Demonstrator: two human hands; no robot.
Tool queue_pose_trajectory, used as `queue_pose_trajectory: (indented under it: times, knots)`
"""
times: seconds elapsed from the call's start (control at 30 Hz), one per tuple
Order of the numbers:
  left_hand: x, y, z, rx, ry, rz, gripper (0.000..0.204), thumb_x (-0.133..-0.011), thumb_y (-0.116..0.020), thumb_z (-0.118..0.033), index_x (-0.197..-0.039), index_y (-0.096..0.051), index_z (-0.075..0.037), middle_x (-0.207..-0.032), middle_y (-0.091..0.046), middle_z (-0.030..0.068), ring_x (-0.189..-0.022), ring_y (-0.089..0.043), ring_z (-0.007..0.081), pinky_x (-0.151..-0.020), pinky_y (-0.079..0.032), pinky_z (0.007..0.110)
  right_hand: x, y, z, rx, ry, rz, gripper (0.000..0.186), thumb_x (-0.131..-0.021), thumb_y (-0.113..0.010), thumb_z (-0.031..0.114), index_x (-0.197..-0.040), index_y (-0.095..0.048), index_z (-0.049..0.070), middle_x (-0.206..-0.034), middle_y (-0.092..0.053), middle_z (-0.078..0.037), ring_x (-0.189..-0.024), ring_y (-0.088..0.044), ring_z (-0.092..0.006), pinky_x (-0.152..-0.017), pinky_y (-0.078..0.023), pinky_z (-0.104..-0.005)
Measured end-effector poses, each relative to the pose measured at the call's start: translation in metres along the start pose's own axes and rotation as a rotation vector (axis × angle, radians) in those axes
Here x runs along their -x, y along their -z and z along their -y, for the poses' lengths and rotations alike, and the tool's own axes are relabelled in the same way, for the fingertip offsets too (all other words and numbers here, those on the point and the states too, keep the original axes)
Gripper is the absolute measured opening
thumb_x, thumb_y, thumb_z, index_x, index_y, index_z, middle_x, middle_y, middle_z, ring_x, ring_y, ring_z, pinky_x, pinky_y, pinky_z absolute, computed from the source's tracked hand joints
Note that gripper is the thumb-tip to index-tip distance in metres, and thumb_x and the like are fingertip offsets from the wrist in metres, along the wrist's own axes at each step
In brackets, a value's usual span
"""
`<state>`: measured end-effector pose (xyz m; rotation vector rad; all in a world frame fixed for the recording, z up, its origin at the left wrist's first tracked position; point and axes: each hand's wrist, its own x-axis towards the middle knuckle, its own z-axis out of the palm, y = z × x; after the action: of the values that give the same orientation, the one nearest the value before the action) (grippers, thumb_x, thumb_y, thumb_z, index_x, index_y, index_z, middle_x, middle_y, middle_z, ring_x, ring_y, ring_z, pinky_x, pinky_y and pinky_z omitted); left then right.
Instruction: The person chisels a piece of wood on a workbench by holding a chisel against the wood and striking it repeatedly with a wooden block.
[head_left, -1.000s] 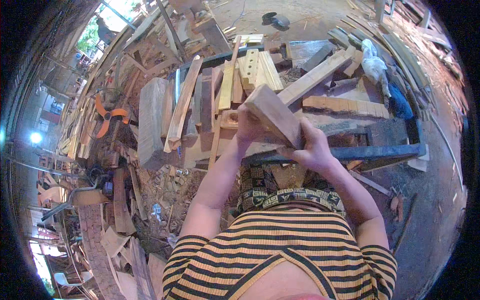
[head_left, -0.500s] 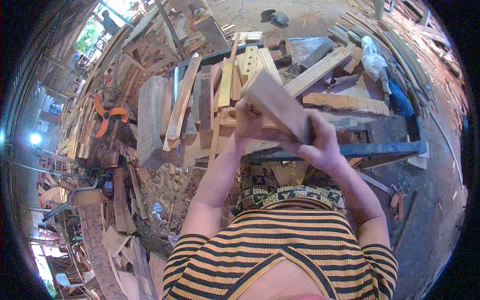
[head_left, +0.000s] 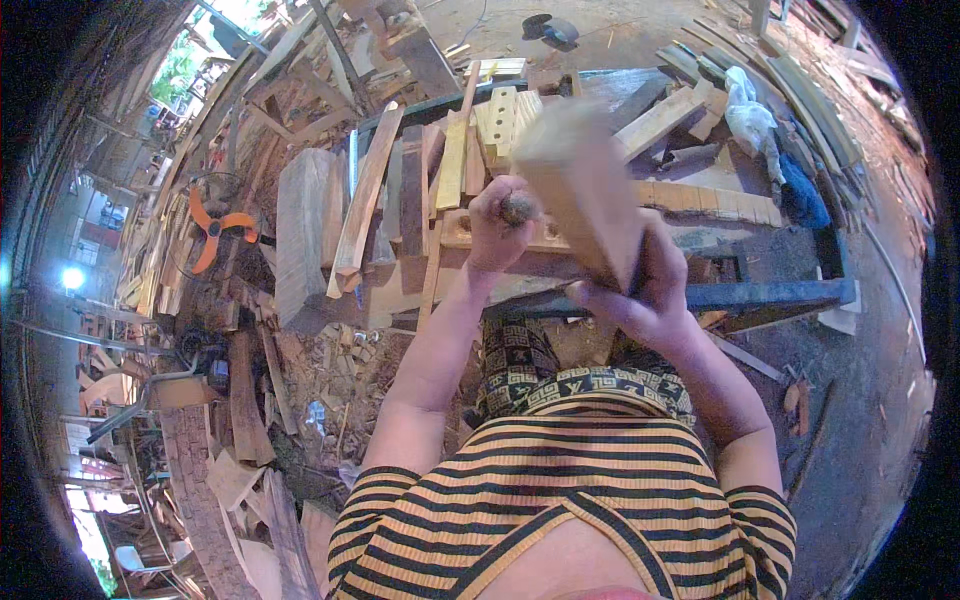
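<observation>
Dozens of timber pcs (head_left: 374, 195) crowd a blue-edged bench (head_left: 770, 295) before a person in a striped top (head_left: 560, 470). The right hand (head_left: 655, 285), 3 o'clock from view ctr, grasps the lower end of a wooden block (head_left: 583, 195), blurred & tilted, btw 1 & 2 o'clock. The left hand (head_left: 500, 228), approx 12, is clenched on a round-ended object (head_left: 517, 208), kind unclear; whether hand & block touch, can't tell. A holed pale-wood pc (head_left: 501, 125) lies farther toward 12, a white plastic bag (head_left: 748, 110) approx 2, an orange fan (head_left: 213, 230) btw 9 & 10.
</observation>
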<state>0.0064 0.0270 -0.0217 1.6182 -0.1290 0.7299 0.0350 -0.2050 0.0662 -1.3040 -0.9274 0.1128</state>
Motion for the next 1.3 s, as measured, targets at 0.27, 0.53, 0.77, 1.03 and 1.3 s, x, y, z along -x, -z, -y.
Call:
queue_pose_trajectory:
  times: [0.27,0.53,0.77,1.03,1.3]
  knots:
    - [-0.009,-0.001,-0.022,-0.513,-0.024,0.1,0.035,-0.083,-0.065,-0.012,-0.116,-0.052,-0.006,-0.111,-0.059,0.0051,-0.099,-0.058,0.0189,-0.087,-0.048,0.033,-0.01,-0.001,0.007,0.357,-0.138,0.248,0.06,-0.061,-0.085,0.029,-0.104,-0.052,0.002,-0.076,-0.058,-0.016,-0.074,-0.063,-0.0244,-0.068,-0.048,-0.0349]
    - [-0.006,-0.004,-0.009,-0.432,-0.17,-0.051,0.026,-0.068,-0.075,0.003,-0.087,-0.059,-0.002,-0.086,-0.063,0.0048,-0.079,-0.058,0.0107,-0.067,-0.048,0.027,-0.004,-0.008,-0.007,0.11,-0.086,0.113,0.056,-0.066,-0.082,0.017,-0.109,-0.05,0.0,-0.091,-0.061,-0.008,-0.087,-0.058,-0.0155,-0.08,-0.046,-0.0303]
    - [0.002,0.0,-0.028,-0.157,-0.058,-0.252,0.019,-0.076,-0.075,-0.01,-0.087,-0.06,-0.004,-0.08,-0.059,0.0,-0.073,-0.056,0.0092,-0.064,-0.045,0.025,0.008,0.007,-0.047,0.229,-0.211,0.146,0.067,-0.064,-0.08,0.037,-0.118,-0.049,0.01,-0.092,-0.066,-0.02,-0.089,-0.063,-0.0399,-0.075,-0.05,-0.0409]
    - [-0.016,0.035,-0.052,-0.071,-0.068,-0.597,0.012,-0.087,-0.066,-0.012,-0.092,-0.057,-0.006,-0.07,-0.056,0.0006,-0.057,-0.053,0.0055,-0.052,-0.044,0.02,0.02,0.019,-0.081,0.821,-0.491,0.313,0.079,-0.068,-0.072,0.047,-0.131,-0.037,0.016,-0.09,-0.066,-0.021,-0.088,-0.064,-0.04,-0.073,-0.05,-0.0481]
    - [-0.025,0.042,-0.059,-0.191,-0.135,-0.604,0.012,-0.09,-0.061,-0.015,-0.088,-0.051,-0.008,-0.064,-0.054,0.0006,-0.053,-0.052,0.009,-0.054,-0.045,0.025,0.011,0.02,-0.075,0.95,-0.51,0.435,0.076,-0.069,-0.072,0.048,-0.128,-0.039,0.014,-0.089,-0.067,-0.019,-0.087,-0.064,-0.0382,-0.073,-0.05,-0.0473]
